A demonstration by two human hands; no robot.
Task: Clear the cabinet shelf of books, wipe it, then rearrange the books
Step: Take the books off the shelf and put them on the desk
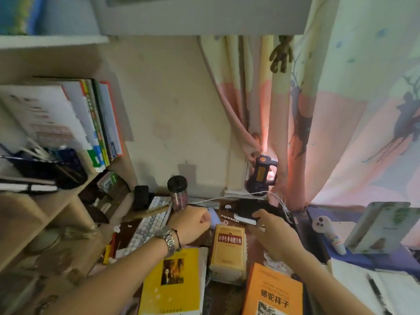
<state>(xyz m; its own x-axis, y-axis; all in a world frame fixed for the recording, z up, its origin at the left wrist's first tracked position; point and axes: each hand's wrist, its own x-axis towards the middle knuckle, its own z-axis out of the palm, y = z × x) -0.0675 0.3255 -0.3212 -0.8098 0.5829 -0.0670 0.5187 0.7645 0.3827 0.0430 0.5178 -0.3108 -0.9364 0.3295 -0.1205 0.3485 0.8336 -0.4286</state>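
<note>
The thick dictionary (pixel 228 248) lies between the curled, seemingly empty left hand (pixel 193 225) and relaxed, spread right hand (pixel 271 230).

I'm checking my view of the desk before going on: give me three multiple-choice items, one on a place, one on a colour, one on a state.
1. Where does the thick dictionary lie?
A. on the cabinet shelf
B. on the desk between yellow book and orange book
C. on the laptop

2. What colour is the watch on the left hand's wrist?
A. silver
B. red
C. green

3. What state is the cabinet shelf in?
A. bare
B. books standing upright on it
C. covered by a cloth

Answers: 1 B, since it lies flat between the two covers; 2 A, since the metal band is silver; 3 B, since a row of books stands there.
</note>
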